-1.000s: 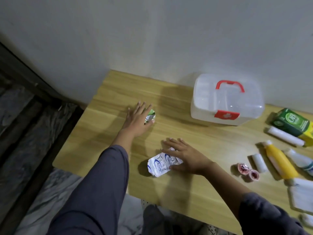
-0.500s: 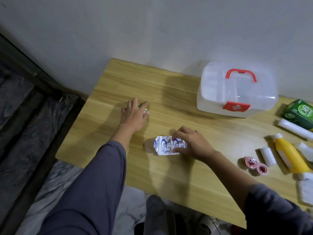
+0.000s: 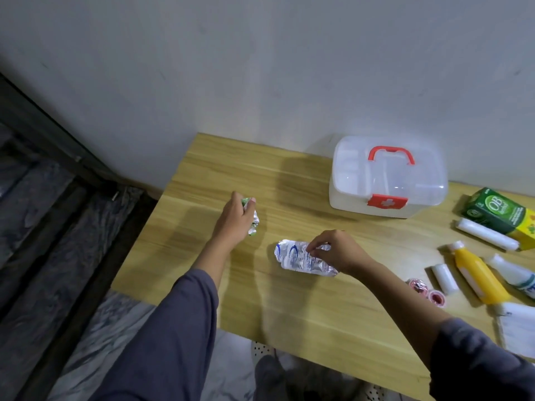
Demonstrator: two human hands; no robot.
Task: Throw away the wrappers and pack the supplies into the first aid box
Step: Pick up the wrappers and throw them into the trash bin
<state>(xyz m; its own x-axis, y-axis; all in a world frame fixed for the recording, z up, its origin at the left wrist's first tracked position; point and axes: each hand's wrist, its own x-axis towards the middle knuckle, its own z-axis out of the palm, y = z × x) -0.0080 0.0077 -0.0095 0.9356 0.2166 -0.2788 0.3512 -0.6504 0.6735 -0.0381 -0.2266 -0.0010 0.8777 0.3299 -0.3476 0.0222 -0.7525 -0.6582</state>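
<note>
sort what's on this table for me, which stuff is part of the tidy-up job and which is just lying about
Part of the job:
green foil wrapper
silver blue-print wrapper
first aid box
yellow bottle
white bottle
green carton
gauze rolls
tape rolls

Just lying about:
nothing on the table

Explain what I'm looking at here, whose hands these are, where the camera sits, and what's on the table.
This is one picture from a camera worn on a person's head, looking down at their own two bare hands over a wooden table. The left hand grips a crumpled green and silver wrapper. The right hand pinches a silver and blue blister wrapper lying on the table. Behind stands a closed clear first aid box with a red handle. On the right lie a green carton, bandage rolls, a yellow bottle and pink tape rolls.
</note>
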